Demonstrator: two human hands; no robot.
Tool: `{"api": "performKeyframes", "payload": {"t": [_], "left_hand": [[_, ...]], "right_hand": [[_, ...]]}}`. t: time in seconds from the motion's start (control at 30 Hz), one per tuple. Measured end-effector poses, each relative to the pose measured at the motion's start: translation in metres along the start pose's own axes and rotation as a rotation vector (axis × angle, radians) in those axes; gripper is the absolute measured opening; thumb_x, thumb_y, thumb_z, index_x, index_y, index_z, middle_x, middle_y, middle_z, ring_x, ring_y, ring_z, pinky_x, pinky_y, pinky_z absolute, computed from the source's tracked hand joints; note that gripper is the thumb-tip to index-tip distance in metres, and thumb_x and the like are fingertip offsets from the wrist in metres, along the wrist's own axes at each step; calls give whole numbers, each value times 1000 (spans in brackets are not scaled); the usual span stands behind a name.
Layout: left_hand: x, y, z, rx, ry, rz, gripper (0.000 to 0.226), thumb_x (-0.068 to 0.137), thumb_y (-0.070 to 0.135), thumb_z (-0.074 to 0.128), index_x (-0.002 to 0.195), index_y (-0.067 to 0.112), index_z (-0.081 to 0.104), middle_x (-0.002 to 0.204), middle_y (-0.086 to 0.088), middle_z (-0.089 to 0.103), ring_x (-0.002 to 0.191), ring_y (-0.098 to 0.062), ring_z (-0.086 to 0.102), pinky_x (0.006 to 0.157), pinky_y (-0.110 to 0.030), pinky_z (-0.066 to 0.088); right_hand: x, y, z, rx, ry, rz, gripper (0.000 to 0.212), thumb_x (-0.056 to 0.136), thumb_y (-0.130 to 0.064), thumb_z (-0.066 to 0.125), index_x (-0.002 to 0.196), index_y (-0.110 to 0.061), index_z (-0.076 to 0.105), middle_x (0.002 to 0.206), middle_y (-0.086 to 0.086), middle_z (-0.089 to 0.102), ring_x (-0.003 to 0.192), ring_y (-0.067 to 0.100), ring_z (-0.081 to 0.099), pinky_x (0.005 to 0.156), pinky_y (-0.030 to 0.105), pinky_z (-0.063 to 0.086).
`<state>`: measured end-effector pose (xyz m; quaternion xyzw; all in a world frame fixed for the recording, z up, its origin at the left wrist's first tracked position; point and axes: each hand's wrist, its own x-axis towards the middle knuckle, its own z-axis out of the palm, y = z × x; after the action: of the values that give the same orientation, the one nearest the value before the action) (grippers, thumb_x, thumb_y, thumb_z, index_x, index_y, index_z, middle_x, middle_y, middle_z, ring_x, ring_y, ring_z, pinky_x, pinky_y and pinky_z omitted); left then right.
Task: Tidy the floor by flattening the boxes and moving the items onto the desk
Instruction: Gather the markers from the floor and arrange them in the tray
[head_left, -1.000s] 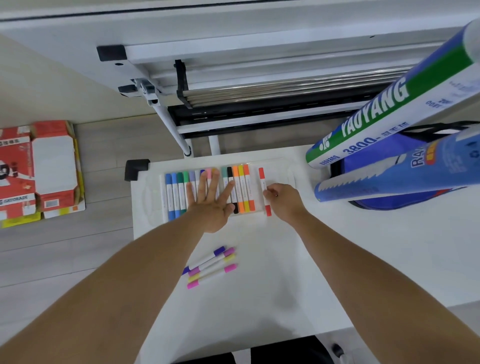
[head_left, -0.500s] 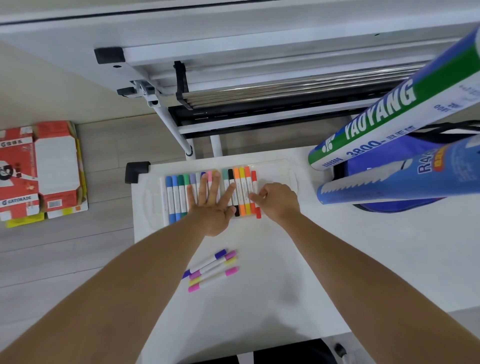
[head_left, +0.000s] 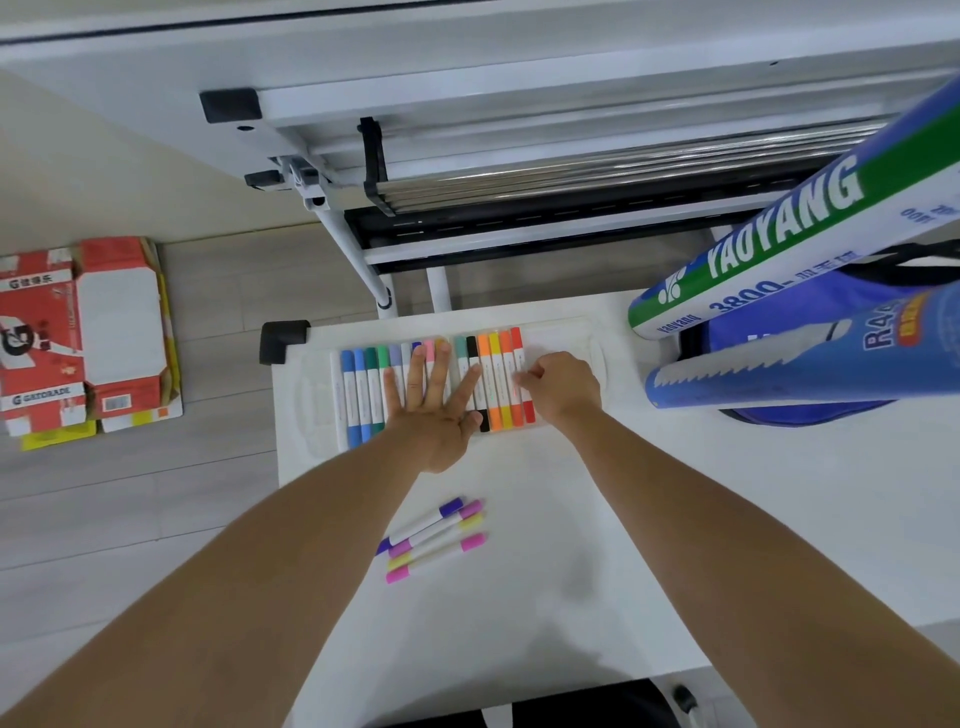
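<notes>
A clear plastic marker case (head_left: 566, 343) lies on the white desk (head_left: 545, 597) with a row of coloured markers in it. My left hand (head_left: 434, 410) presses flat on the middle of the row, fingers spread. My right hand (head_left: 563, 387) has its fingers curled against the red marker (head_left: 521, 374) at the right end of the row, beside the orange ones. Several loose markers (head_left: 434, 538), purple, pink and yellow, lie on the desk nearer to me. Flattened red Gatorade boxes (head_left: 78, 338) lie on the floor at the left.
Two shuttlecock tubes, a green-and-white one (head_left: 800, 228) and a blue one (head_left: 810, 358), jut over a blue bag (head_left: 810, 306) on the desk's right. A white metal frame (head_left: 467, 171) stands behind the desk. The wooden floor (head_left: 130, 509) is at the left.
My right hand slid the red marker leftward from its separate spot until it sits against the orange markers in the row. My left hand stayed flat on the row.
</notes>
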<state>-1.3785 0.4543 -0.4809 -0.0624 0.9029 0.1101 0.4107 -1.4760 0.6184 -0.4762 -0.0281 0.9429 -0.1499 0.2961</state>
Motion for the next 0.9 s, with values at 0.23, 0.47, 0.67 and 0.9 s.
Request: {"api": "performKeyframes", "payload": {"t": [0.23, 0.47, 0.67, 0.9], "left_hand": [[0, -1, 2, 10, 25, 22, 67, 102, 60, 11, 143, 41, -39, 139, 1, -62, 129, -29, -55, 111, -63, -23], [2, -2, 6, 19, 49, 29, 68, 102, 60, 11, 143, 41, -40, 138, 1, -62, 129, -29, -55, 111, -63, -23], [-7, -16, 5, 39, 98, 139, 65, 105, 54, 15, 149, 41, -30, 147, 2, -54, 135, -26, -50, 115, -60, -19], [-53, -99, 44, 154, 363, 154, 57, 107, 47, 14, 159, 34, -6, 164, -4, -25, 149, -28, -27, 123, -54, -2]], "right_hand": [[6, 3, -7, -103, -60, -1, 27, 98, -43, 52, 96, -18, 63, 90, 0, 66, 75, 15, 59, 63, 23, 40], [7, 0, -12, -178, -5, 43, 30, 93, -50, 57, 89, -19, 56, 84, -1, 62, 77, 17, 57, 73, 29, 44], [-44, 6, 5, -37, 67, -259, 23, 95, -32, 56, 76, -19, 54, 73, -6, 51, 71, 13, 53, 59, 20, 37], [-105, 3, 52, -206, -124, -762, 18, 96, -32, 54, 98, -20, 68, 99, -6, 64, 91, 15, 54, 88, 31, 46]]}}
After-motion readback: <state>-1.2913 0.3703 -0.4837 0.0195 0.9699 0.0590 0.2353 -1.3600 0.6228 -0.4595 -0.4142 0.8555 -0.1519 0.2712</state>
